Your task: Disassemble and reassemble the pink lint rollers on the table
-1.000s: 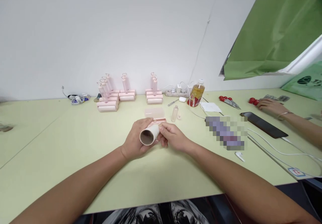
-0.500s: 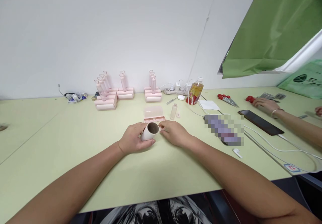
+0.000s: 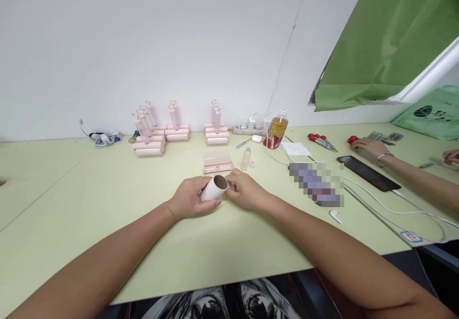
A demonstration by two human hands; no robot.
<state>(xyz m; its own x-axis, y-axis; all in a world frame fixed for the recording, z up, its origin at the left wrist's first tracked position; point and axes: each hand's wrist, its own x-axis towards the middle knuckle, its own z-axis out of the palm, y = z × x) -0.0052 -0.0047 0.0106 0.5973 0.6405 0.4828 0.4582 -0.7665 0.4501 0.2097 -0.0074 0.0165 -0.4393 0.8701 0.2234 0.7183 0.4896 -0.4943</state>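
A white paper roll (image 3: 211,191) with a brown cardboard core lies tilted in my left hand (image 3: 190,197), its open end facing up and to the right. Fingers and thumb of that hand wrap round it. My right hand (image 3: 247,190) is at the roll's right rim with its fingertips pinched together; what lies between them is hidden. Behind both hands sits an open pink case (image 3: 218,162) with a clear lid. To its right stand a clear tube-like handle (image 3: 245,159) and a small pink piece (image 3: 252,164).
Several pink lint rollers (image 3: 148,146) line the wall side of the table. A drink bottle (image 3: 276,130), power strip (image 3: 249,130), cables, a blurred-out phone (image 3: 315,185), and an earbud (image 3: 335,216) lie to the right. A co-worker's hand (image 3: 371,148) touches red-handled tools beyond a black phone (image 3: 368,173).
The roll has tilted slightly further to the right, towards my right fingertips. My right hand has shifted a little closer to its rim. The whole view has moved slightly.
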